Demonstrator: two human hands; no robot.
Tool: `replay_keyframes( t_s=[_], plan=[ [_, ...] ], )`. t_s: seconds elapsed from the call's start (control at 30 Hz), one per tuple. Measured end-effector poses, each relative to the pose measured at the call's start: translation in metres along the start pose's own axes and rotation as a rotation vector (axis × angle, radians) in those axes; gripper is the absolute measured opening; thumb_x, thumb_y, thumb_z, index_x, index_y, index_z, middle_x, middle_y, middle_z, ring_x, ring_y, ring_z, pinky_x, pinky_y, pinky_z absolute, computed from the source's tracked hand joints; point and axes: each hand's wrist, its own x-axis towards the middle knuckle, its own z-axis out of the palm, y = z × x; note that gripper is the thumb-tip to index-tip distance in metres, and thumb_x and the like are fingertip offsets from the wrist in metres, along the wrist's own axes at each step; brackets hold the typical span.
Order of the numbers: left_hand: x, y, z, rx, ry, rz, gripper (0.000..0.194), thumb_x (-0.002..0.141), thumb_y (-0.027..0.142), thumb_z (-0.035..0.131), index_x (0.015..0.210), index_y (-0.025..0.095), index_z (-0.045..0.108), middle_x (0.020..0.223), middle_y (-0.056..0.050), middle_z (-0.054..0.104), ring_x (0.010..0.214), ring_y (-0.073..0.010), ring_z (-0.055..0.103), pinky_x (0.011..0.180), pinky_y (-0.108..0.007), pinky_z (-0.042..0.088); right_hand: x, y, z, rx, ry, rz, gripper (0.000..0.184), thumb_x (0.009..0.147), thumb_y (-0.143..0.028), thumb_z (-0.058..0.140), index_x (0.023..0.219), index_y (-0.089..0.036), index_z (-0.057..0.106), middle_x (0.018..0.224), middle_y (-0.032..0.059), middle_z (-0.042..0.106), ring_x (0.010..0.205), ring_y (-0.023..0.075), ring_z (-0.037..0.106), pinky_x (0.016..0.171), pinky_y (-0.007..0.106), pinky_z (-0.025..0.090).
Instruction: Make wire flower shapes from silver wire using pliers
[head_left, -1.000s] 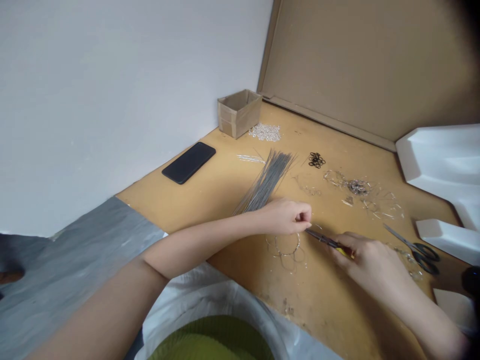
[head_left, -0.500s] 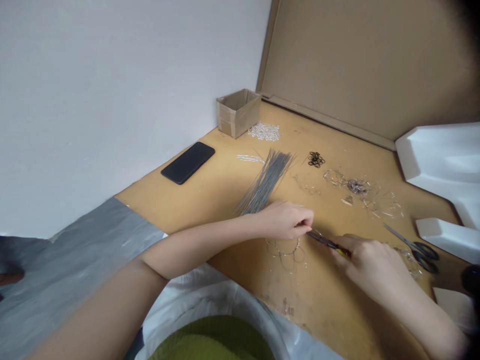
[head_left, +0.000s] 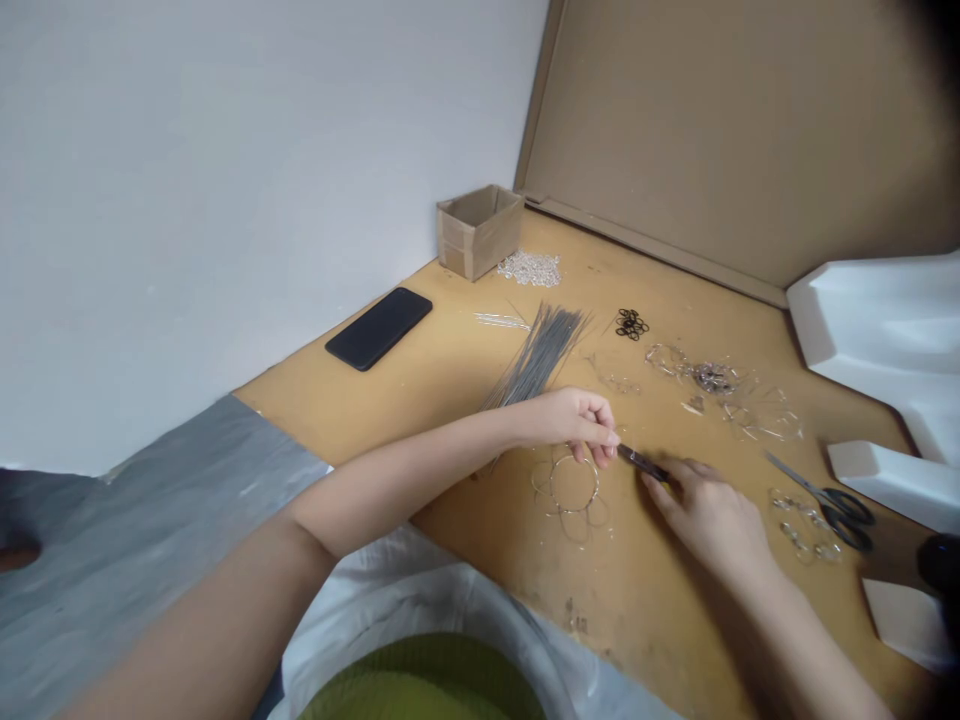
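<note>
My right hand (head_left: pixel 712 515) is wrapped round a pair of pliers (head_left: pixel 641 463), whose dark jaws point left. At the tip of the jaws, my left hand (head_left: pixel 581 422) has thumb and fingers pinched together; whatever small thing is between them is too fine to make out. Just below my left hand, a round wire ring (head_left: pixel 574 512) lies on the table among thinner wire loops. Beyond my left wrist, a bundle of thin grey wires (head_left: pixel 536 355) is spread, its near end partly covered by the forearm.
A cardboard box (head_left: pixel 480 235) stands at the back beside a pile of small clear pieces (head_left: pixel 529 268). A black phone (head_left: pixel 379 328) lies to the left. Black rings (head_left: pixel 631 324), a tangle of wire pieces (head_left: pixel 716 376) and scissors (head_left: pixel 844 510) lie to the right, near white foam blocks (head_left: pixel 889 480).
My left hand has moved slightly up and turned, showing more of its fingers. My right hand with the pliers has shifted a little left. More of the wire ring shows.
</note>
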Motion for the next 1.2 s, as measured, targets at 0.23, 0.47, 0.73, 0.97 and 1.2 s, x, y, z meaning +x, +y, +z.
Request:
replay_keyframes(
  t_s=[0.23,0.47,0.73,0.97,1.2],
  plan=[
    [-0.004,0.005,-0.001,-0.059,-0.029,0.003,0.023,0.072,0.028,0.066,0.075,0.012,0.050,0.072,-0.001,0.063,0.063,-0.0100,0.063,0.052,-0.019,0.043,0.006,-0.008,0.016,-0.065,0.115,-0.015,0.030,0.088,-0.036,0.042,0.100,-0.016,0.062,0.098,0.0111,0.066,0.089,0.0249,0.060,0.069,0.035,0.047],
    [0.000,-0.003,0.002,0.117,0.062,0.004,0.013,0.076,0.020,0.057,0.074,0.013,0.047,0.070,-0.001,0.062,0.061,-0.0079,0.060,0.053,-0.018,0.041,0.015,-0.006,0.017,0.236,0.160,0.000,0.030,0.085,-0.041,0.047,0.092,-0.019,0.066,0.096,0.0101,0.067,0.092,0.0273,0.057,0.077,0.041,0.043],
    [-0.005,-0.006,0.009,0.867,0.301,0.181,0.006,0.075,0.021,0.052,0.076,0.017,0.055,0.066,0.003,0.060,0.060,-0.0084,0.051,0.057,-0.019,0.036,0.027,-0.029,-0.006,1.178,-0.119,0.253,0.035,0.077,-0.051,0.058,0.083,-0.018,0.067,0.065,0.0023,0.063,0.049,0.0100,0.047,0.046,0.023,0.034],
    [-0.001,-0.011,0.011,1.030,0.307,0.196,0.011,0.077,0.025,0.048,0.081,0.019,0.057,0.072,0.002,0.063,0.064,-0.0100,0.054,0.058,-0.020,0.035,0.023,-0.033,-0.001,1.452,-0.216,0.323,0.028,0.075,-0.045,0.064,0.077,-0.017,0.067,0.057,0.0000,0.060,0.044,0.0072,0.046,0.043,0.021,0.035],
    [0.000,-0.015,0.014,1.088,0.292,0.194,0.012,0.079,0.027,0.049,0.084,0.019,0.057,0.075,0.002,0.064,0.066,-0.0104,0.055,0.059,-0.020,0.035,0.018,-0.034,0.000,1.548,-0.252,0.287,0.022,0.071,-0.040,0.070,0.078,-0.018,0.067,0.069,0.0018,0.066,0.045,0.0071,0.051,0.045,0.022,0.041]
  ],
)
